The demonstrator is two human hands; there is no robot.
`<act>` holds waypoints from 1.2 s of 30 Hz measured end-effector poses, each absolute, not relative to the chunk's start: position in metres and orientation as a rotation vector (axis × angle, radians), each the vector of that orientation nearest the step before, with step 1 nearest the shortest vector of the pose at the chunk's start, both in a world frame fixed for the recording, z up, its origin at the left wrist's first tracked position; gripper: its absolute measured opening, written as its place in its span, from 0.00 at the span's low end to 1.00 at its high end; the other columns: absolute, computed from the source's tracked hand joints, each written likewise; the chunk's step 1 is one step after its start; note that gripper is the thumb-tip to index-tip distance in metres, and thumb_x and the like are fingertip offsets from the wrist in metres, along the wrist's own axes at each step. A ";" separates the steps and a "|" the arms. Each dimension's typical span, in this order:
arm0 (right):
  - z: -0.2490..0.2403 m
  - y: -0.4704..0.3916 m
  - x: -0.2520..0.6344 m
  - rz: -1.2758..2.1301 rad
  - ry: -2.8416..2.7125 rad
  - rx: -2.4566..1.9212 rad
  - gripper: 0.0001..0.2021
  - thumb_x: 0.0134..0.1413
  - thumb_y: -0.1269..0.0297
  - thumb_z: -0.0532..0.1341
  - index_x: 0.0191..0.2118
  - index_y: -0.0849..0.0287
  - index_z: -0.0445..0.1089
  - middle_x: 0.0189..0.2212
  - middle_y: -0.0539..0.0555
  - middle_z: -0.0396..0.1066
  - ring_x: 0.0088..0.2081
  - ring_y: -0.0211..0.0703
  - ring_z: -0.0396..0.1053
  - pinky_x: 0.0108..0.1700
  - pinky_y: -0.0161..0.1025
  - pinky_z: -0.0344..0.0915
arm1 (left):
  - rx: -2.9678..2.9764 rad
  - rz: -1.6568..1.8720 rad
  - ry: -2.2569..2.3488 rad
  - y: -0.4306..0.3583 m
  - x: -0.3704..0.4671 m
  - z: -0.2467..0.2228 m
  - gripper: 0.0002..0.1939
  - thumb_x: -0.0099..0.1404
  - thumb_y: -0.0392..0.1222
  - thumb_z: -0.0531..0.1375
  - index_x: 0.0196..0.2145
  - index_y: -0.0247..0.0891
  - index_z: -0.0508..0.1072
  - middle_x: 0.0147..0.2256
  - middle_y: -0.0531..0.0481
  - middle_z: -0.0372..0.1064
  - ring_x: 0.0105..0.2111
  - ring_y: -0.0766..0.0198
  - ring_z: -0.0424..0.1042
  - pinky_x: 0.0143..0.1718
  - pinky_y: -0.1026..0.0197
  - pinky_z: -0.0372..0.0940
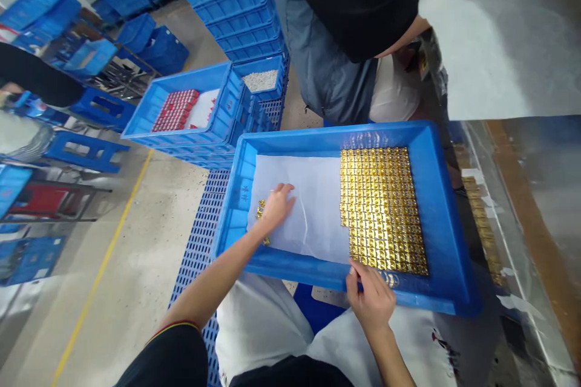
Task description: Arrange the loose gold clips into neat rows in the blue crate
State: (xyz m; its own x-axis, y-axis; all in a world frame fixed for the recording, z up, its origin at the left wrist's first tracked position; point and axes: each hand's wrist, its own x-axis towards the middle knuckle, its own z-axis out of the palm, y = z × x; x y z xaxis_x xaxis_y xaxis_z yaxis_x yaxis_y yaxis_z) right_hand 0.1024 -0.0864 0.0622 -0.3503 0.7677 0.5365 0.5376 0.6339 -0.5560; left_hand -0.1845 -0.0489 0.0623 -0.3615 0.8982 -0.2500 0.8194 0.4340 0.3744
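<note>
A blue tray rests across my lap. On its right side, gold pieces stand in tight rows. White paper covers the left part. My left hand is over the paper with its fingers apart, beside a few loose gold pieces. Near the tray's front rim, my right hand has thumb and forefinger pinched at the lower left corner of the rows; whatever is between the fingertips is too small to make out.
Blue crates, the top one holding red pieces, stand beyond the tray at left. Taller stacked crates are behind. Another person sits across from me. A covered table borders the right side.
</note>
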 end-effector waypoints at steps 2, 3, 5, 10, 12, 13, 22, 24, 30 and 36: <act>0.063 -0.087 0.103 0.379 -2.059 -1.028 0.08 0.63 0.73 0.57 0.43 0.60 0.73 0.29 0.53 0.77 0.28 0.38 0.72 0.38 0.34 0.65 | 1.372 0.127 2.382 -0.062 -0.221 0.071 0.15 0.62 0.33 0.57 0.48 0.37 0.70 0.45 0.42 0.68 0.43 0.55 0.73 0.51 0.52 0.67; 0.064 -0.088 0.104 0.400 -2.066 -1.042 0.08 0.63 0.72 0.57 0.42 0.59 0.73 0.29 0.53 0.77 0.28 0.38 0.72 0.37 0.34 0.65 | 1.336 0.054 2.386 -0.070 -0.235 0.073 0.16 0.62 0.33 0.58 0.49 0.37 0.70 0.46 0.42 0.68 0.43 0.55 0.74 0.51 0.52 0.67; 0.067 -0.086 0.106 0.501 -2.096 -1.126 0.09 0.65 0.67 0.56 0.41 0.58 0.74 0.28 0.52 0.77 0.26 0.37 0.71 0.34 0.33 0.65 | 1.296 -0.073 2.346 -0.085 -0.253 0.075 0.20 0.61 0.33 0.59 0.52 0.38 0.68 0.48 0.43 0.67 0.44 0.56 0.74 0.51 0.54 0.67; 0.072 -0.061 0.088 1.100 -2.299 -1.351 0.15 0.64 0.55 0.52 0.43 0.55 0.74 0.29 0.50 0.78 0.25 0.39 0.73 0.28 0.34 0.65 | 1.265 -0.259 2.261 -0.105 -0.261 0.066 0.23 0.61 0.29 0.57 0.54 0.39 0.66 0.50 0.43 0.65 0.49 0.56 0.72 0.54 0.57 0.65; 0.072 -0.045 0.059 1.255 -2.450 -1.290 0.14 0.64 0.57 0.52 0.45 0.54 0.73 0.33 0.51 0.78 0.29 0.41 0.75 0.32 0.35 0.66 | 1.270 -0.246 2.241 -0.106 -0.263 0.062 0.20 0.62 0.28 0.56 0.51 0.38 0.67 0.49 0.42 0.66 0.50 0.56 0.71 0.53 0.57 0.65; 0.071 -0.038 0.040 1.284 -2.539 -1.243 0.14 0.63 0.59 0.53 0.47 0.55 0.72 0.35 0.52 0.78 0.32 0.41 0.75 0.35 0.36 0.67 | 1.276 -0.224 2.232 -0.106 -0.264 0.060 0.18 0.62 0.28 0.55 0.50 0.38 0.68 0.48 0.42 0.67 0.50 0.55 0.71 0.53 0.57 0.65; 0.054 -0.039 -0.135 1.045 -3.202 -0.969 0.12 0.62 0.66 0.58 0.51 0.58 0.69 0.50 0.58 0.70 0.47 0.46 0.72 0.43 0.37 0.63 | 1.338 -0.055 2.120 -0.116 -0.276 0.054 0.13 0.63 0.31 0.55 0.45 0.39 0.70 0.43 0.44 0.71 0.47 0.56 0.71 0.49 0.58 0.64; 0.053 -0.043 -0.145 1.022 -3.231 -0.969 0.12 0.62 0.67 0.58 0.50 0.60 0.69 0.50 0.59 0.70 0.45 0.47 0.72 0.42 0.37 0.63 | 1.350 -0.054 2.112 -0.118 -0.275 0.054 0.13 0.63 0.30 0.54 0.44 0.38 0.71 0.42 0.44 0.72 0.46 0.56 0.71 0.48 0.59 0.64; 0.070 -0.043 -0.100 0.906 -3.261 -1.008 0.09 0.61 0.74 0.55 0.43 0.63 0.72 0.48 0.62 0.70 0.43 0.48 0.73 0.41 0.38 0.62 | 1.413 -0.090 2.118 -0.119 -0.265 0.058 0.14 0.65 0.30 0.53 0.45 0.37 0.72 0.42 0.43 0.71 0.44 0.56 0.72 0.46 0.59 0.65; 0.085 -0.043 -0.003 0.950 -3.049 -1.246 0.04 0.57 0.72 0.59 0.35 0.57 0.70 0.35 0.54 0.74 0.36 0.43 0.73 0.38 0.36 0.60 | 1.508 -0.093 2.120 -0.118 -0.262 0.065 0.08 0.64 0.31 0.55 0.37 0.35 0.75 0.41 0.42 0.71 0.43 0.57 0.72 0.47 0.60 0.65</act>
